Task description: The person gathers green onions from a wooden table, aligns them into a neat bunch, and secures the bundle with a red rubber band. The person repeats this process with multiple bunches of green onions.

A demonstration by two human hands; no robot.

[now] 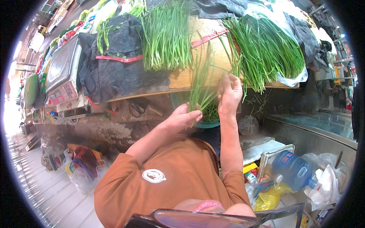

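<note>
My left hand [186,116] grips a small bunch of garlic chives [196,88], its cut ends down and its thin green tips fanning up over the table edge. Beside it, my right hand [231,92] is raised, thumb and fingertips pinched on a few loose chive blades. Just past those fingers lies a large loose heap of garlic chives [265,54], partly wrapped in clear plastic. A neater row of chives [166,40] rests on the left of the wooden board [182,78]. Below my hands is a green basin [209,124] with chive scraps, partly hidden by my hands.
Red tape [209,38] crosses the board. Dark cloth [119,74] covers the table to the left, near a weighing scale [64,64]. A metal-edged cabinet [310,128], a large blue water bottle [293,170] and plastic bags [325,185] stand at right. Another bag [82,171] sits low left.
</note>
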